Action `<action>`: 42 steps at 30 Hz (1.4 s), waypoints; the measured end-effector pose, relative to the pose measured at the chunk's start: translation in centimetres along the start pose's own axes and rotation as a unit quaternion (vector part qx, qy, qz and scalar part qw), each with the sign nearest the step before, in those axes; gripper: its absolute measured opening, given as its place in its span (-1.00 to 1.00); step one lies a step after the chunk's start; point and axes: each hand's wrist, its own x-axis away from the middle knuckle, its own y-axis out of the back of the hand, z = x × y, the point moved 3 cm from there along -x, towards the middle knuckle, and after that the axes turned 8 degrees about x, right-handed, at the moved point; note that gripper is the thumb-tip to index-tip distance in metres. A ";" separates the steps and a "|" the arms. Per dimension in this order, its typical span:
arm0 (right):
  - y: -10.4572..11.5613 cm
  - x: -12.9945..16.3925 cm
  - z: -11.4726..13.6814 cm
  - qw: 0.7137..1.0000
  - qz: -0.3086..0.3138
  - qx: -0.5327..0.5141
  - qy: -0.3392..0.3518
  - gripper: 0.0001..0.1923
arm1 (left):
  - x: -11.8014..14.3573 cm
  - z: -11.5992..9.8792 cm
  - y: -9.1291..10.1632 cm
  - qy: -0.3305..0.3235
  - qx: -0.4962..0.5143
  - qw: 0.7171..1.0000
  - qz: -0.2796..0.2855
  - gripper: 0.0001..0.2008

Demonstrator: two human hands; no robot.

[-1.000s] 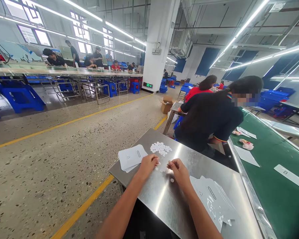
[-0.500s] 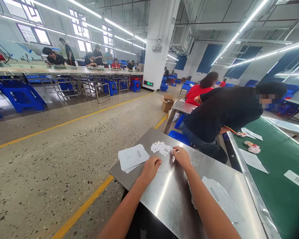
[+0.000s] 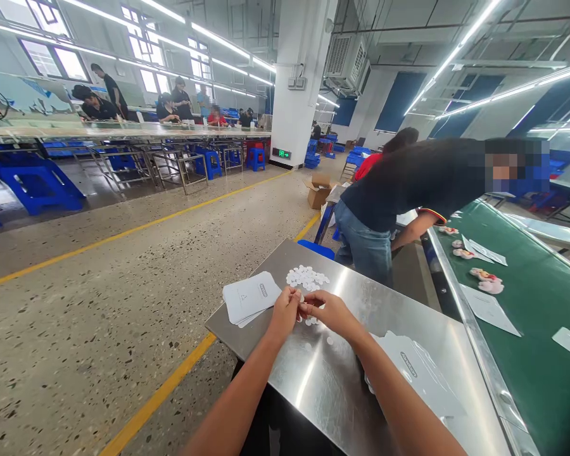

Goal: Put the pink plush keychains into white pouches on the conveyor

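Note:
My left hand (image 3: 286, 311) and my right hand (image 3: 330, 313) meet above the metal table, fingertips together. A small white round disc (image 3: 302, 298) shows at the fingertips of my left hand, which is closed on it. The fingers of my right hand are pinched against the same spot, and what they hold is hidden. Just beyond the hands lies a pile of white discs (image 3: 308, 276). A smaller group of discs (image 3: 312, 321) lies beneath the right fingers. To the left is a stack of white cards (image 3: 247, 297) with a dark printed label.
More white printed sheets (image 3: 408, 364) lie under my right forearm on the metal table (image 3: 327, 392). A green conveyor belt (image 3: 517, 304) runs along the right, carrying pink plush pieces (image 3: 487, 278). A co-worker (image 3: 403, 180) bends over it. A blue stool (image 3: 316, 249) stands beyond the table.
My right hand has moved left and nearer, from the pile to my left hand. More discs now lie nearer me. The co-worker has leaned further over, and plush pieces on the belt have shifted.

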 end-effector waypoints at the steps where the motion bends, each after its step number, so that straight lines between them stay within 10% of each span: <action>1: -0.1 0.2 0.0 1.000 -0.012 -0.004 -0.005 -0.77 | 0.2 -0.1 -0.1 0.002 0.005 1.000 0.002 -0.73; 14: -1.0 2.4 0.7 0.987 -0.161 -0.006 -0.020 -0.83 | 1.8 -0.6 0.1 -0.045 0.002 0.992 -0.118 -0.74; 32: 2.4 3.1 -3.8 0.975 -0.165 0.132 -0.064 -0.78 | 1.3 1.5 0.6 -0.157 -0.348 0.924 0.021 -0.73; 42: 9.8 17.3 -9.2 0.890 -0.322 0.187 -0.262 -0.68 | 1.7 1.5 0.2 -0.213 -0.455 0.860 0.087 -0.63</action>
